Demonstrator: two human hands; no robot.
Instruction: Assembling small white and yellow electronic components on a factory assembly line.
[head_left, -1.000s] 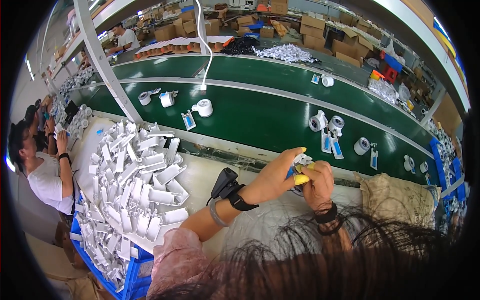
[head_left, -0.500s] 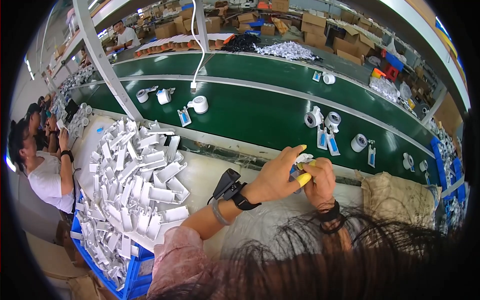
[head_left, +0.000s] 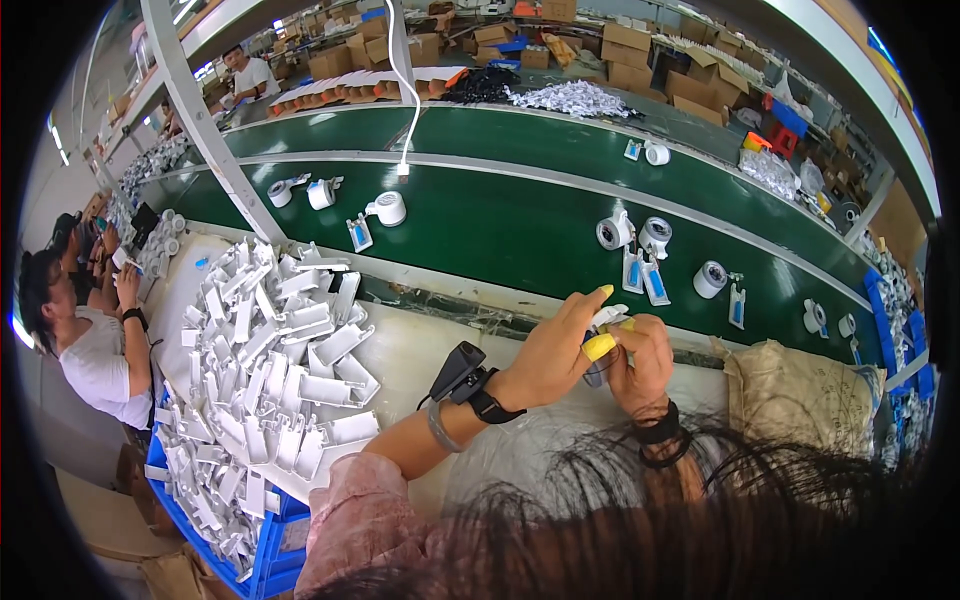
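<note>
Over the near edge of the bench, my two hands meet around a small assembly. My left hand point(head_left: 548, 350), with yellow covers on thumb and a finger, is closed on a white plastic part point(head_left: 607, 316). Opposite it, my right hand point(head_left: 640, 362) pinches the same piece, its fingertips pressed close to the left thumb. A greyish rounded portion shows below the thumb. Most of the piece is hidden by my fingers, so its exact kind cannot be made out.
A heap of white plastic housings point(head_left: 290, 350) lies at left, spilling into a blue bin point(head_left: 270, 555). Beyond runs a green conveyor point(head_left: 480, 220) carrying round white units point(head_left: 387, 208). A woven sack point(head_left: 800, 400) sits at right. A white cable point(head_left: 412, 120) hangs down. Co-workers sit at left.
The units on the green conveyor have shifted slightly left. The hanging cable has swung right. My left thumb has turned a little on the held piece; both hands stay nearly in place.
</note>
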